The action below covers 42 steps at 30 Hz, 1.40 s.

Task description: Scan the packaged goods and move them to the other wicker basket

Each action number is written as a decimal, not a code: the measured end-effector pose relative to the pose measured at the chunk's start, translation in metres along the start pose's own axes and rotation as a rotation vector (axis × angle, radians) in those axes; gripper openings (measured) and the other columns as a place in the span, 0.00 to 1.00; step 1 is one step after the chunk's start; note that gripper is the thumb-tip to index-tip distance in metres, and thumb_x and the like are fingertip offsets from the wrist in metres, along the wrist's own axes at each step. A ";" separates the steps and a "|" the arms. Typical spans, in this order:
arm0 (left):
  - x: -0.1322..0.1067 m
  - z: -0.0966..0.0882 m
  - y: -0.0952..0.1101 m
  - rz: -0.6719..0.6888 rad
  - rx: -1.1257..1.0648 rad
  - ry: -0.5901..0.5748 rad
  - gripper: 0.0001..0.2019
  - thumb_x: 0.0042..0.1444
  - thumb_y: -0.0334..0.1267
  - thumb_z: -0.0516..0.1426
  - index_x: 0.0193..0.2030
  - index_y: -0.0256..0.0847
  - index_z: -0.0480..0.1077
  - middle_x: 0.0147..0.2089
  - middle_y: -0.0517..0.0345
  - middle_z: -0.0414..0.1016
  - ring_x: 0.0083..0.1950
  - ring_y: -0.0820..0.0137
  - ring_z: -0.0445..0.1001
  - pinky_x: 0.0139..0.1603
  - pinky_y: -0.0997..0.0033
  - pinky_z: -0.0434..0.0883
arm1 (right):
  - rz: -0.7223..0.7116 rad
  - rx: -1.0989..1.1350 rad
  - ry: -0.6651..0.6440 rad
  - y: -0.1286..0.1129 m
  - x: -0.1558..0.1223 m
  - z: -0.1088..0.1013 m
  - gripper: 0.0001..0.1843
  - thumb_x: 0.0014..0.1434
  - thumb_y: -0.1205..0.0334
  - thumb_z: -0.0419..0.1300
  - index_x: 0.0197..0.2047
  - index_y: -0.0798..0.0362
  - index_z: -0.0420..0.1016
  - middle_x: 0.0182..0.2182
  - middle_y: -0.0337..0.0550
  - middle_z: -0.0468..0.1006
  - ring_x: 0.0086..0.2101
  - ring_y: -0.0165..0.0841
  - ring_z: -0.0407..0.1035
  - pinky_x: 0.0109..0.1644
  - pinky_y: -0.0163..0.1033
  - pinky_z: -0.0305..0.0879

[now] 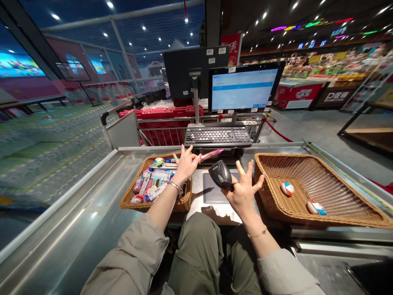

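Note:
My left hand [186,164] pinches a long pink packaged item [211,154] between thumb and forefinger, its other fingers spread, above the right edge of the left wicker basket [127,199]. That basket is full of several small colourful packets [153,180]. My right hand [244,189] grips a black handheld barcode scanner [221,174] with thumb and forefinger, the remaining fingers fanned out. The scanner points left toward the pink item. The right wicker basket [337,205] holds two egg-shaped items [287,188] [316,207].
A keyboard [217,136], a lit screen [244,88] and a second monitor's back [190,71] stand behind the steel counter [92,213]. A grey pad [211,192] lies between the baskets. A shopping cart with red crates [166,123] sits beyond. Store shelves fill the far right.

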<state>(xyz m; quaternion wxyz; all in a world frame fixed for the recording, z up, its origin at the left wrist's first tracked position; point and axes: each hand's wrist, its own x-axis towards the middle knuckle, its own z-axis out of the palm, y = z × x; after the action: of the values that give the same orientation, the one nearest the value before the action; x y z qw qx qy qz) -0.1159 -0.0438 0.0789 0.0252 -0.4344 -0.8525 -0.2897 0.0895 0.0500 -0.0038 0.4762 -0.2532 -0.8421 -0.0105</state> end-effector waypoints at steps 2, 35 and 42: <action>0.000 0.001 0.002 -0.002 -0.009 -0.003 0.23 0.69 0.51 0.48 0.33 0.45 0.78 0.77 0.56 0.55 0.80 0.48 0.36 0.69 0.21 0.30 | 0.000 -0.006 -0.002 0.001 0.000 0.000 0.17 0.51 0.66 0.61 0.45 0.50 0.79 0.68 0.54 0.66 0.73 0.54 0.40 0.68 0.77 0.30; 0.003 0.005 0.008 -0.009 -0.041 -0.012 0.25 0.69 0.52 0.48 0.31 0.45 0.80 0.74 0.54 0.61 0.80 0.50 0.39 0.70 0.23 0.32 | -0.004 -0.011 0.039 -0.003 0.000 0.000 0.14 0.47 0.71 0.58 0.39 0.51 0.77 0.65 0.52 0.69 0.73 0.51 0.40 0.70 0.74 0.27; 0.004 0.007 0.005 0.001 -0.035 -0.006 0.26 0.69 0.53 0.47 0.31 0.45 0.80 0.74 0.54 0.61 0.80 0.47 0.41 0.70 0.22 0.31 | -0.019 -0.031 0.052 -0.003 0.000 0.001 0.12 0.49 0.70 0.58 0.38 0.52 0.77 0.65 0.53 0.70 0.73 0.53 0.41 0.69 0.75 0.28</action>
<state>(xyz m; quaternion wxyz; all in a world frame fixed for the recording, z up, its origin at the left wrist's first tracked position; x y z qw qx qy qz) -0.1133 -0.0347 0.0762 0.0153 -0.4362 -0.8470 -0.3034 0.0876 0.0480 -0.0033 0.4939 -0.2522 -0.8314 -0.0347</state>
